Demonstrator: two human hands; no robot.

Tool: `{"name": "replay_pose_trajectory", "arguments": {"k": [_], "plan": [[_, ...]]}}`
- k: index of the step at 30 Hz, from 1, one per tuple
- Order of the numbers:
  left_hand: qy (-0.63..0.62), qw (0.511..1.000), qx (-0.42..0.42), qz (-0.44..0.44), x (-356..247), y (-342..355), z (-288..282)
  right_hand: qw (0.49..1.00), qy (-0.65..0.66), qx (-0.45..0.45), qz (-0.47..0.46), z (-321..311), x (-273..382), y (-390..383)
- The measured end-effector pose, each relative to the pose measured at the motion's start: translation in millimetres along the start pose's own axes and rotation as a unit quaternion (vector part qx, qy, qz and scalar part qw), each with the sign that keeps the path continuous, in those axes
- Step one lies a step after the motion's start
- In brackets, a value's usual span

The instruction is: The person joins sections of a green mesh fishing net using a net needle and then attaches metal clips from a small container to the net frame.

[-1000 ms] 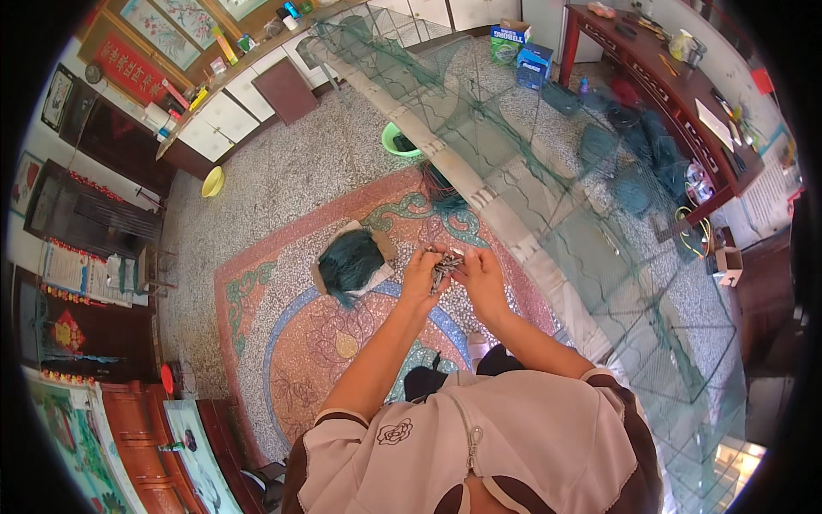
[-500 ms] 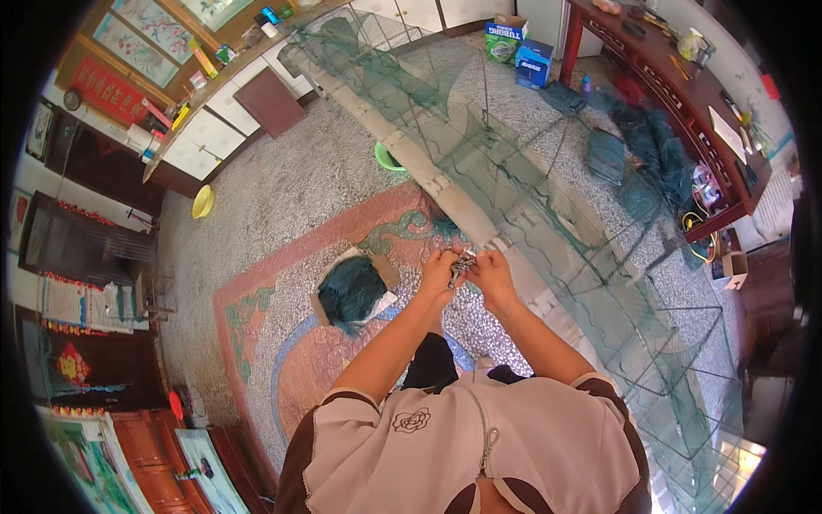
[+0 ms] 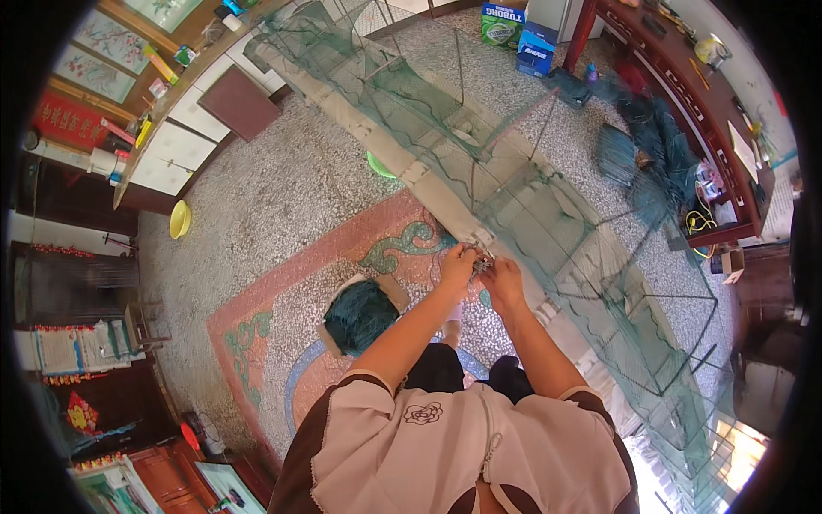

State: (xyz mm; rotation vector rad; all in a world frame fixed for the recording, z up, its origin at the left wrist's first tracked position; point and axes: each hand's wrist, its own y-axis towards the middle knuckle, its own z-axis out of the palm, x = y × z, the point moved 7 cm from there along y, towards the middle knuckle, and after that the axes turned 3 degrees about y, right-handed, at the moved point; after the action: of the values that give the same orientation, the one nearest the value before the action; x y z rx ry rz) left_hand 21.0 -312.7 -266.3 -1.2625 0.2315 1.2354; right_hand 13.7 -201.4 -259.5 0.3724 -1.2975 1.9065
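Close together over the near edge of the long bench, my left hand (image 3: 460, 265) and my right hand (image 3: 503, 281) both have their fingers closed. Between them is a small bunch of greyish, metal-looking pieces (image 3: 482, 265), too small to tell their exact kind. My left hand grips it from one side, and the fingertips of my right hand pinch at the other. Just beyond, a long green net trap (image 3: 539, 206) with dark wire frames stretches over the pale bench (image 3: 428, 184). On the floor left of my forearms sits an open cardboard box (image 3: 394, 293) with dark green netting (image 3: 360, 317) in it.
A green basin (image 3: 379, 165) stands partly behind the bench, and a yellow basin (image 3: 180, 220) lies farther left. Heaped dark netting (image 3: 655, 154) is beside the red-brown table (image 3: 685, 111) at right. Blue (image 3: 537, 50) and green (image 3: 502, 26) cartons stand at the back.
Both hands have moved a little to the right in the picture, still closed around the metal pieces. The whole view has shifted slightly.
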Motion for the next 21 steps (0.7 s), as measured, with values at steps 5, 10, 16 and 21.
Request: {"name": "replay_pose_trajectory", "arguments": {"k": [5, 10, 16, 21], "plan": [[0.003, 1.000, -0.017, 0.021, 2.8, 37.4, -2.9, 0.995, 0.077, -0.066, -0.003, 2.3, -7.8, 26.0], [0.038, 0.999, -0.007, 0.026, -1.7, 59.8, -1.1, 0.997, 0.066, -0.001, -0.029, 17.6, 4.6, 42.1], [-0.035, 0.998, -0.039, 0.043, -11.5, 88.9, 5.4, 0.996, -0.030, 0.006, -0.083, 14.4, 21.1, 73.5], [-0.101, 0.991, -0.085, -0.035, -25.1, 86.0, 18.3, 0.992, 0.107, -0.054, -0.041, 4.8, 55.8, 94.6]]}}
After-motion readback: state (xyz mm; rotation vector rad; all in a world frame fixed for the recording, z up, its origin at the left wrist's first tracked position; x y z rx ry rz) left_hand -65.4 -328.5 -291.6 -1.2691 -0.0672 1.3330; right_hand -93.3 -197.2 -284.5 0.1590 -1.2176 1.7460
